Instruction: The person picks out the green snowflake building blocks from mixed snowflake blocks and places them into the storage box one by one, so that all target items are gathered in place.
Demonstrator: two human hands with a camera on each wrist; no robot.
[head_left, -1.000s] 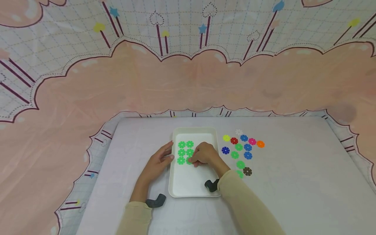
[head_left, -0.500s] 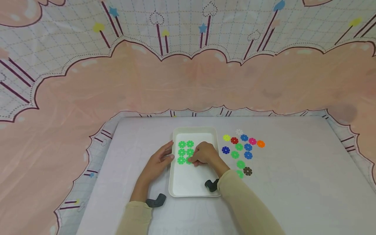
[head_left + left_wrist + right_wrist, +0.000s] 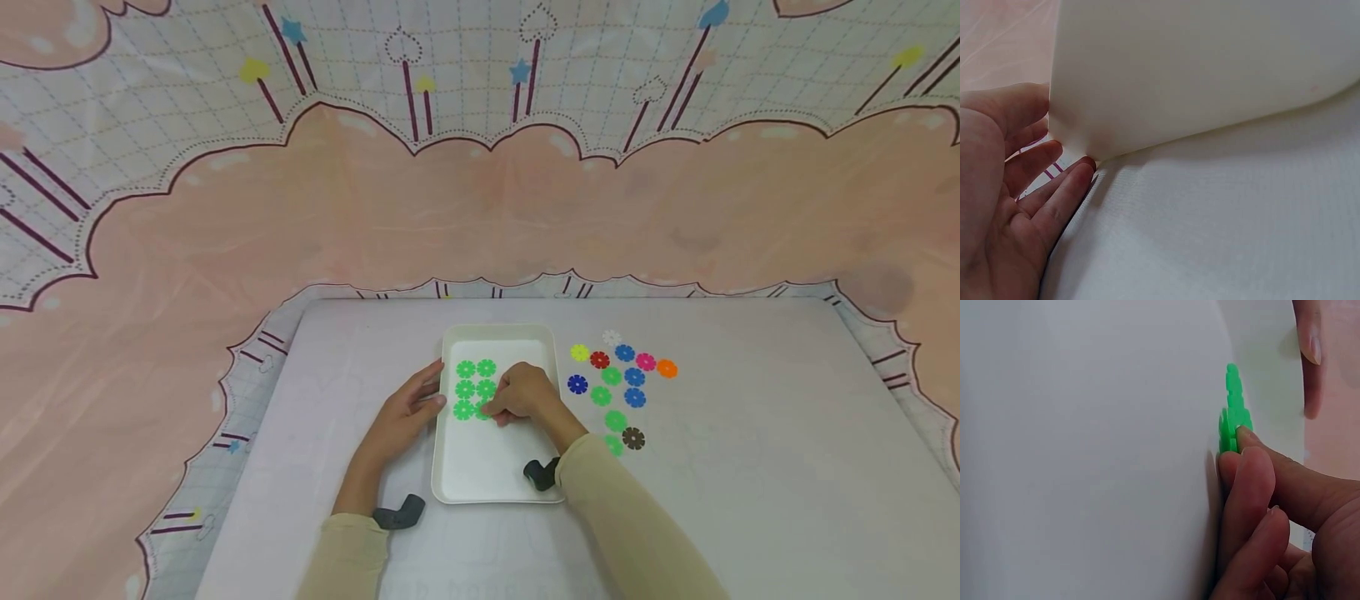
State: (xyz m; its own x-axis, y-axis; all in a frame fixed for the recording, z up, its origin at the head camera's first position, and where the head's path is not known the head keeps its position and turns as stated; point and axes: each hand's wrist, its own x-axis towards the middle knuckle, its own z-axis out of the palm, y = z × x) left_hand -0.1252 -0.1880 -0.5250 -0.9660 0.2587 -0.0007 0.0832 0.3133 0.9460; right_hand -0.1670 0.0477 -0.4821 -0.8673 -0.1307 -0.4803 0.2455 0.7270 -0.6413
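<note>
A white tray [image 3: 495, 479] lies on the table, with green notched plastic discs [image 3: 464, 389] in two columns in its left half. My right hand [image 3: 527, 392] reaches into the tray and pinches a green notched disc [image 3: 479, 411] between thumb and fingers at the near end of the right column. The right wrist view shows thumb and fingertips at that disc [image 3: 1225, 434], low over the tray floor. My left hand [image 3: 401, 419] touches the tray's left side with fairly straight fingers. In the left wrist view its fingertips [image 3: 1082, 181] meet the tray wall [image 3: 1197, 81].
Loose notched discs lie on the table right of the tray: several green [image 3: 615, 421] and blue [image 3: 634, 377], plus yellow [image 3: 580, 352], red [image 3: 599, 360], pink [image 3: 646, 362], orange [image 3: 667, 368], white [image 3: 611, 337] and brown [image 3: 633, 438]. A patterned cloth [image 3: 525, 208] rises behind the table.
</note>
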